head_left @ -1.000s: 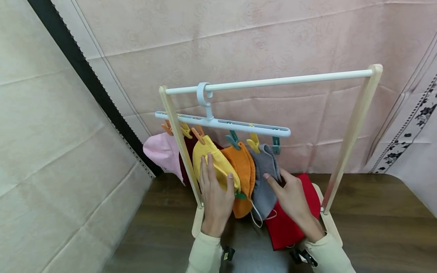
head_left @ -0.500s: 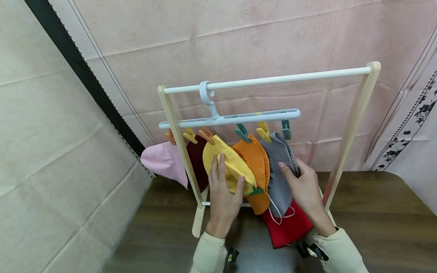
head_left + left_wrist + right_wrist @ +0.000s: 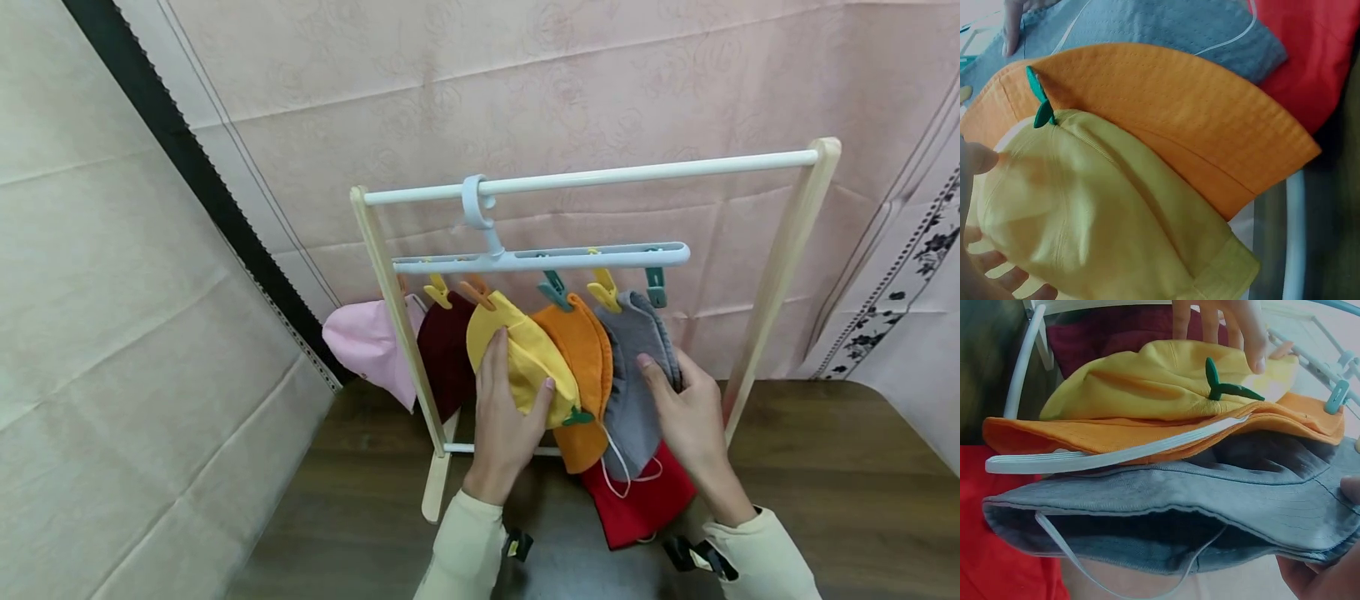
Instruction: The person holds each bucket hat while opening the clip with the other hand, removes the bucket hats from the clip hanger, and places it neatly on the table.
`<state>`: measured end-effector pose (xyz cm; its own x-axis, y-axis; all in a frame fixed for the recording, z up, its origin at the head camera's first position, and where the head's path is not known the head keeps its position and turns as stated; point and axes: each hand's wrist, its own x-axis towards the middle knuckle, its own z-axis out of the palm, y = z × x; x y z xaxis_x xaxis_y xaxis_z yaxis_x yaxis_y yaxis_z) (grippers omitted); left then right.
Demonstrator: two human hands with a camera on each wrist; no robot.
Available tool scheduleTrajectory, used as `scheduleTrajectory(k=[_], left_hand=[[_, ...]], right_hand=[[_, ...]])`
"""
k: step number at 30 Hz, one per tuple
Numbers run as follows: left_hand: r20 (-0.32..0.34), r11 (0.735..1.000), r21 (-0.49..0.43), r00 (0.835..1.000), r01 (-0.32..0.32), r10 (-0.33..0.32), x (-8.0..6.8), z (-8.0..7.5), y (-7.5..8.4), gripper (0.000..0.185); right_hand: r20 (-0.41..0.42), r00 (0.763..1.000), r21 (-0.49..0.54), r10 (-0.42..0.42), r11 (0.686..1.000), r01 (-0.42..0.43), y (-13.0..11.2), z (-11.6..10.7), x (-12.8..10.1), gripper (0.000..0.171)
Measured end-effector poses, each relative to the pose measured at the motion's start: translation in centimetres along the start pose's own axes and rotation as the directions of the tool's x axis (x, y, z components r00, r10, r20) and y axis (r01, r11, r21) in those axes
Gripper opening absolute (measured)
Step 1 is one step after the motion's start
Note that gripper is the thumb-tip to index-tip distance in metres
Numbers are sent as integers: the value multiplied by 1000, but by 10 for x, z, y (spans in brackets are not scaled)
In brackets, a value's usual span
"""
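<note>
On the pale blue clip hanger hang several hats in a row. My left hand lies against the yellow hat, fingers extended along its side and thumb spread near its green leaf. My right hand grips the edge of the grey bucket hat, its thumb in front and its fingers behind. Between them hangs the orange bucket hat. A maroon hat and a pink hat are further left. Orange, yellow and teal clips hang from the hanger.
The hanger's hook sits over the white rod of a wooden rack, whose right post stands beyond my right hand. A red cloth item is low behind the grey hat. Pale cloth walls surround the wooden table.
The hanger has slid right along the rod, carrying the hats with it, and its bar has swung round to lie nearer parallel to the rod. Both hands have moved right with the hats.
</note>
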<state>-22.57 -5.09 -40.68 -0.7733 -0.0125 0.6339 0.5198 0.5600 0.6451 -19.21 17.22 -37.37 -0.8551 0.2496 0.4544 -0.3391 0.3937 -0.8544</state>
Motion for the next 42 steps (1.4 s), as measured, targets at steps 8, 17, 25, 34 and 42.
scheduleTrajectory(k=[8, 17, 25, 34, 42], left_hand=[[44, 998, -54, 998, -44, 46, 15, 6, -2, 87], [101, 995, -99, 995, 4, 6, 11, 20, 9, 88], [128, 993, -119, 992, 15, 0, 5, 26, 13, 92], [179, 985, -171, 984, 22, 9, 9, 30, 17, 91], [150, 979, -205, 988, -3, 35, 11, 40, 20, 86]], right_hand=[[119, 993, -49, 10, 999, -4, -3, -10, -10, 43], [-4, 1000, -179, 8, 984, -9, 16, -27, 2, 33], [-278, 951, -329, -134, 944, 37, 33, -19, -13, 47], [-194, 942, -342, -275, 919, 198, 37, -13, -44, 65], [-169, 943, -383, -287, 901, 206, 42, 0, -69, 77]])
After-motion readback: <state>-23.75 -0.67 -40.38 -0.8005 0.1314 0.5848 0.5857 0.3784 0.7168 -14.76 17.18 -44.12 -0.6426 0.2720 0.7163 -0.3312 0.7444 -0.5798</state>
